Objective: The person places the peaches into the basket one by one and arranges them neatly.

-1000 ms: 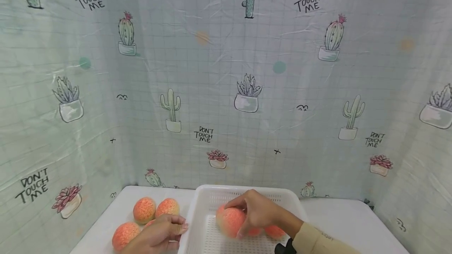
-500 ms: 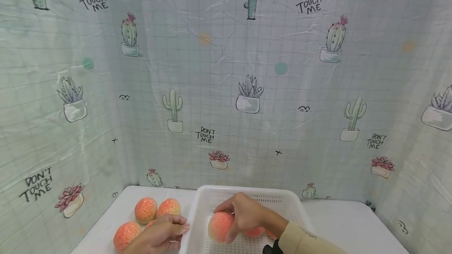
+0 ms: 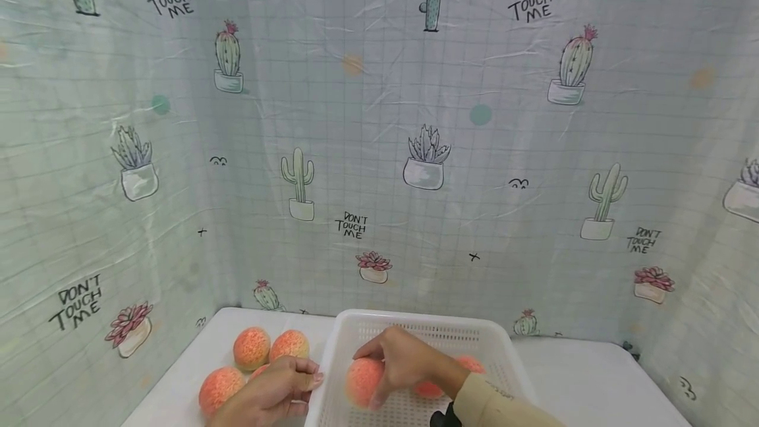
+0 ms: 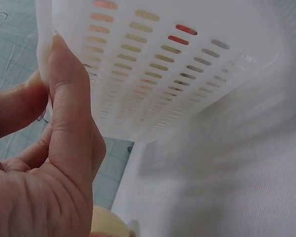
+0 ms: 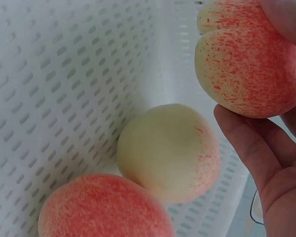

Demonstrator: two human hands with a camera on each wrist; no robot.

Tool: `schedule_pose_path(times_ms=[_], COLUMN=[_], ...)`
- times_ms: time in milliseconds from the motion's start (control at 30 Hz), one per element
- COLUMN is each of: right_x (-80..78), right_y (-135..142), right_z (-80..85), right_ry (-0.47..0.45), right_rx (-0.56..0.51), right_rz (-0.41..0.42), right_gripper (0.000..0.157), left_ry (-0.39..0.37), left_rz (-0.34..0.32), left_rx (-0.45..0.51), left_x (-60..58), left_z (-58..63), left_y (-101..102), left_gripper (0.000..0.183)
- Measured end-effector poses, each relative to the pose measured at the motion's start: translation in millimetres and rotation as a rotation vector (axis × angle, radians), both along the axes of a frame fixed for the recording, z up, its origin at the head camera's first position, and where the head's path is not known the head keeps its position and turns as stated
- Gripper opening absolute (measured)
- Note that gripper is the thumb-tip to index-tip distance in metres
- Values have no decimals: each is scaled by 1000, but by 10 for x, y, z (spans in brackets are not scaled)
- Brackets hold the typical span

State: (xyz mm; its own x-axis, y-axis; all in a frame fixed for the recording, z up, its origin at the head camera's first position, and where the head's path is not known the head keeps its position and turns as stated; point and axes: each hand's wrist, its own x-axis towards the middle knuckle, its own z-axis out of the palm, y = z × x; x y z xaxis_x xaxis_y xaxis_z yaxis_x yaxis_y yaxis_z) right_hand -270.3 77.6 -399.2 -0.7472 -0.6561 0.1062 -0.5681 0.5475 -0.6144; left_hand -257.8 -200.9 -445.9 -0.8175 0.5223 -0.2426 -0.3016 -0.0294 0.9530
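Observation:
A white perforated plastic basket [image 3: 415,317] stands in the middle of the table. My left hand [image 3: 275,387] pinches its left rim between thumb and fingers, close up in the left wrist view, where slots in the basket wall [image 4: 251,37] show reddish and yellow patches. Inside the basket's left part, my right hand [image 3: 406,362] grips a pink-red peach [image 3: 363,382]. The right wrist view shows that peach [image 5: 251,64] with thumb above and fingers below. Two more peaches lie in the basket, one pale-sided [image 5: 167,153] and one redder [image 5: 106,212], against each other.
On the white table [image 3: 587,381], left of the basket, several peaches [image 3: 252,348] sit in a group, one partly hidden behind my left hand. A cactus-print curtain [image 3: 379,150] encloses the table at the back and both sides.
My right hand has moved left inside the basket with the peach, uncovering more of a peach at the right. My left hand stays at the rim. The head view has shifted slightly.

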Motion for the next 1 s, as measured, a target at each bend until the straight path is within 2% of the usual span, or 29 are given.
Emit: schedule_pose_path(times_ms=[133,300,533,767,1000], right_x=[-39,-49,-68,-98,-129], right_y=[-43,-85,-120,-153,-169], right_z=[-51,-69,-87,-111,-183], right_ry=[26,17,11,87,106], right_rx=[27,48,65,120,140], right_rz=[7,-13,0,-1,-12], right_gripper=[63,64,66,68,66], left_ry=[5,13,20,15,18], left_rz=[-3,-2,15,15,11], left_rx=[-4,-10,-28,-27,-12], left_x=[-5,-11,-6,4,18], left_z=[3,11,13,26,-1], left_y=[3,15,26,25,26], left_gripper=[10,9,12,11,11])
